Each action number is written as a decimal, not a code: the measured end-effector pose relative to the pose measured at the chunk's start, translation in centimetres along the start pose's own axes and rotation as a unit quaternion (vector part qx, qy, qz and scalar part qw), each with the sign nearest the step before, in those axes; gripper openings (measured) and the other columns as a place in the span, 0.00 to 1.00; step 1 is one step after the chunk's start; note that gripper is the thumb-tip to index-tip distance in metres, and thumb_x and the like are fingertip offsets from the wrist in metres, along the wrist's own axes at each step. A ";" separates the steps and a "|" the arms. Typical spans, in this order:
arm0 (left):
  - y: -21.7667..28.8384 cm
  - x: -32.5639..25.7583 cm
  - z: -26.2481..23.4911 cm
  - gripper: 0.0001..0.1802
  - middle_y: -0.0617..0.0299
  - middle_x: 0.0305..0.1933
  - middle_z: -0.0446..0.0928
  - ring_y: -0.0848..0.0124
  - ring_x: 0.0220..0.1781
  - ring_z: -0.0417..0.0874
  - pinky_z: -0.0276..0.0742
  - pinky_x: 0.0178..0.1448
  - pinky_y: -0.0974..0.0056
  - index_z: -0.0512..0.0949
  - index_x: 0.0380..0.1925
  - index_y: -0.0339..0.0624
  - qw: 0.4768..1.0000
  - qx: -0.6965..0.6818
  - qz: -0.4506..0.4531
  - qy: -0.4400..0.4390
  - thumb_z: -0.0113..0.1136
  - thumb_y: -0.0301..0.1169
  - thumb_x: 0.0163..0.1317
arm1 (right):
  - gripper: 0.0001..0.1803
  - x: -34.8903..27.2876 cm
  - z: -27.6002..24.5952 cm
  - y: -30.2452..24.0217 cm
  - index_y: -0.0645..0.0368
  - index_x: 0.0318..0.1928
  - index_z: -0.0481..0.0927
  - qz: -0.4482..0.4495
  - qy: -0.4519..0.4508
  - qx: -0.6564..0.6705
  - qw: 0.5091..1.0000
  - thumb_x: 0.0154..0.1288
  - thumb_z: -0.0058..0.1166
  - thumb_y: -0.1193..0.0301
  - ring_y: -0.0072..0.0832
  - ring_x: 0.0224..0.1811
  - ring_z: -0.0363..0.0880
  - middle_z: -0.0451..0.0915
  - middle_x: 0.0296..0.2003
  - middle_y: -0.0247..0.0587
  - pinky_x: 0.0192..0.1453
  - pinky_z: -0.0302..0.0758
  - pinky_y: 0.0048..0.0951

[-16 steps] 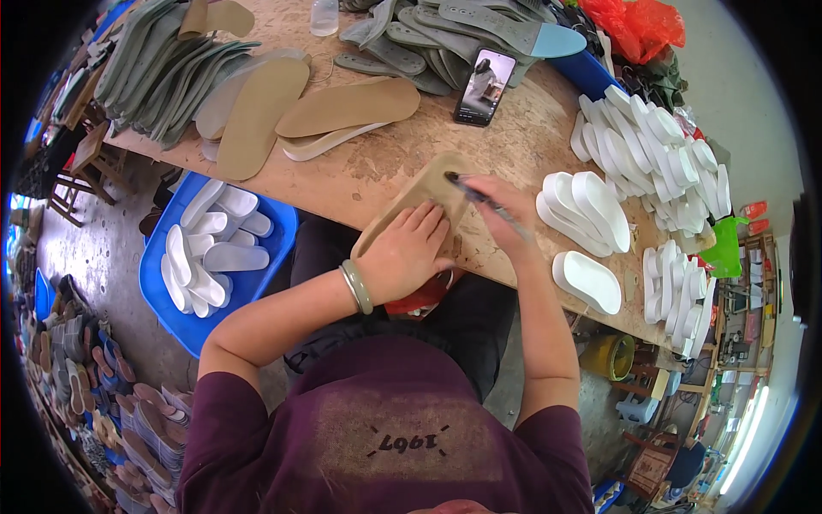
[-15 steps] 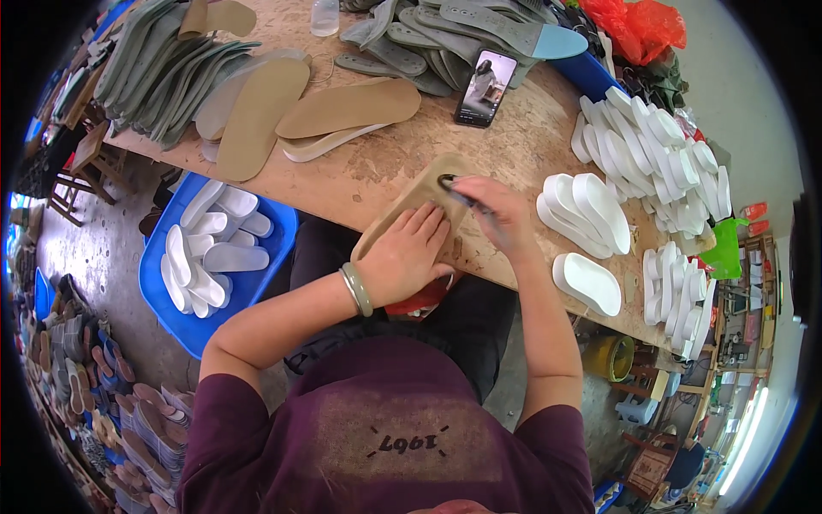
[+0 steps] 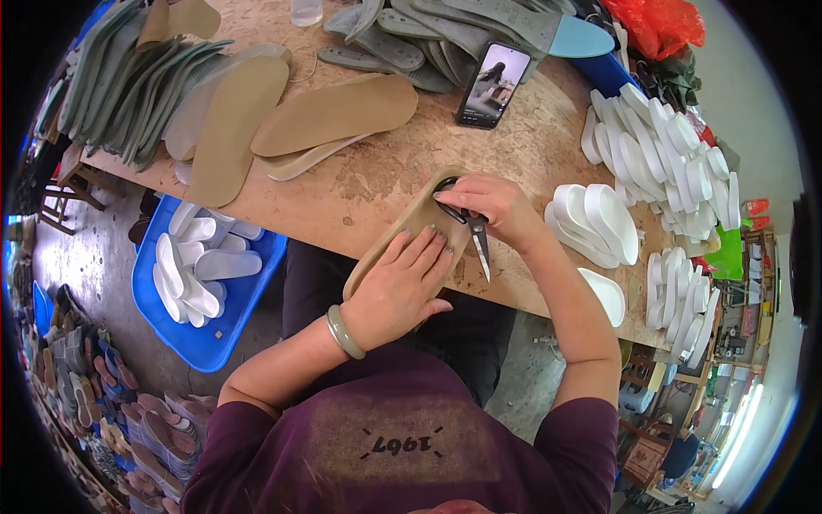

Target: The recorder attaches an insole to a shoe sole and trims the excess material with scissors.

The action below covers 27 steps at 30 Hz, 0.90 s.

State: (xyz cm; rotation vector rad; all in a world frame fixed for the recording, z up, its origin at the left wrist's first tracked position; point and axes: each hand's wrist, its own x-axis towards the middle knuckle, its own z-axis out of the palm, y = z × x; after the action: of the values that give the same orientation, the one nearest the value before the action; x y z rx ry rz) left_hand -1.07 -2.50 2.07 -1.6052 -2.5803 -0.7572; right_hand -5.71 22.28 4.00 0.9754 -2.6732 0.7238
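Note:
A tan insole lies slanted at the table's near edge. My left hand rests flat on its lower part, fingers stretched out and slightly apart. Over the insole's far end, my right hand grips the black-handled scissors. Their dark loops are around and under my fingers, and the blades point down toward me, to the right of the insole. The blades look closed or nearly so. What lies under my left palm is hidden.
Tan insoles and stacked grey insoles lie at the far left. A propped phone stands behind my hands. White sole pieces are piled at the right. A blue bin of white pieces sits left of my legs.
My right hand has turned the scissors, so the blades now show below it, pointing toward me. My left hand stays on the insole. The whole view has shifted slightly.

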 end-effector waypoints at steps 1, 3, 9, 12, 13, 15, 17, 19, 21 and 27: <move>0.0 0.0 -0.1 0.38 0.46 0.68 0.69 0.53 0.75 0.62 0.53 0.78 0.48 0.70 0.64 0.33 1.000 0.000 0.001 0.001 0.60 0.52 0.63 | 0.19 0.0 0.1 0.0 0.55 0.47 0.85 -0.004 0.010 -0.005 1.000 0.51 0.62 0.79 0.40 0.39 0.83 0.84 0.38 0.39 0.42 0.80 0.34; 0.0 0.0 0.2 0.38 0.46 0.67 0.69 0.53 0.75 0.63 0.53 0.78 0.48 0.70 0.63 0.33 1.000 -0.003 0.000 0.006 0.60 0.52 0.62 | 0.20 -0.2 0.7 0.0 0.55 0.48 0.85 0.017 0.032 0.008 0.999 0.50 0.62 0.79 0.40 0.39 0.83 0.84 0.38 0.40 0.42 0.80 0.33; -0.1 0.0 0.5 0.37 0.48 0.66 0.70 0.54 0.74 0.64 0.55 0.77 0.48 0.71 0.62 0.33 1.000 0.010 -0.001 0.019 0.60 0.51 0.62 | 0.17 0.3 2.9 -1.2 0.60 0.49 0.84 0.177 0.180 0.057 0.966 0.57 0.62 0.80 0.33 0.43 0.86 0.85 0.41 0.43 0.45 0.81 0.30; 0.0 0.0 1.0 0.36 0.48 0.66 0.70 0.54 0.74 0.64 0.55 0.77 0.48 0.72 0.61 0.33 0.999 0.016 0.012 0.034 0.60 0.50 0.63 | 0.14 0.0 3.2 1.2 0.63 0.50 0.83 0.348 0.306 0.286 0.838 0.63 0.61 0.80 0.29 0.42 0.86 0.85 0.41 0.42 0.44 0.80 0.29; -0.1 0.1 1.0 0.35 0.48 0.66 0.71 0.54 0.73 0.65 0.56 0.77 0.48 0.72 0.61 0.33 0.999 0.021 0.019 0.043 0.60 0.50 0.63 | 0.13 -0.3 3.1 2.1 0.65 0.50 0.82 0.407 0.367 0.463 0.697 0.65 0.60 0.80 0.28 0.42 0.85 0.85 0.41 0.42 0.44 0.80 0.29; 0.0 0.1 1.2 0.34 0.48 0.65 0.72 0.54 0.72 0.66 0.58 0.76 0.49 0.72 0.60 0.33 0.997 0.035 0.024 0.058 0.60 0.49 0.64 | 0.14 -1.4 2.8 2.1 0.67 0.50 0.80 0.384 0.407 0.490 0.668 0.63 0.61 0.80 0.30 0.41 0.86 0.85 0.40 0.43 0.43 0.80 0.27; 0.2 -0.1 1.2 0.34 0.48 0.63 0.73 0.54 0.71 0.68 0.60 0.74 0.50 0.73 0.60 0.32 0.996 0.045 0.021 0.069 0.59 0.49 0.64 | 0.14 -1.8 1.9 1.3 0.66 0.50 0.81 0.341 0.433 0.461 0.695 0.64 0.61 0.79 0.31 0.41 0.86 0.85 0.38 0.42 0.42 0.80 0.27; 0.1 1.0 -0.1 0.29 0.49 0.60 0.76 0.53 0.67 0.73 0.66 0.69 0.50 0.75 0.57 0.36 0.998 0.032 0.022 0.058 0.60 0.47 0.65 | 0.13 -2.6 1.0 0.8 0.66 0.50 0.81 0.345 0.436 0.435 0.708 0.65 0.60 0.78 0.30 0.41 0.86 0.86 0.38 0.41 0.44 0.78 0.25; -0.5 3.1 -2.7 0.25 0.49 0.55 0.77 0.53 0.62 0.75 0.70 0.65 0.51 0.77 0.54 0.37 0.999 0.004 -0.027 0.038 0.60 0.44 0.65 | 0.13 -3.7 0.7 0.6 0.67 0.51 0.81 0.386 0.408 0.329 0.759 0.68 0.58 0.77 0.27 0.41 0.85 0.86 0.38 0.41 0.47 0.77 0.26; -8.4 11.5 -0.7 0.18 0.51 0.41 0.81 0.52 0.47 0.82 0.77 0.53 0.52 0.81 0.46 0.41 0.982 -0.037 -0.152 0.107 0.62 0.40 0.61 | 0.15 -5.7 2.3 -1.1 0.67 0.55 0.80 0.364 0.425 0.280 0.780 0.70 0.56 0.75 0.23 0.40 0.83 0.84 0.37 0.39 0.48 0.76 0.23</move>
State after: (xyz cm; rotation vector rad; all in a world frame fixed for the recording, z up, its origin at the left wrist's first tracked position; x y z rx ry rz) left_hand -13.78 3.92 2.35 -1.0809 -2.6933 -0.9917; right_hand -0.75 23.51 0.51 -0.3950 -1.9133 1.6673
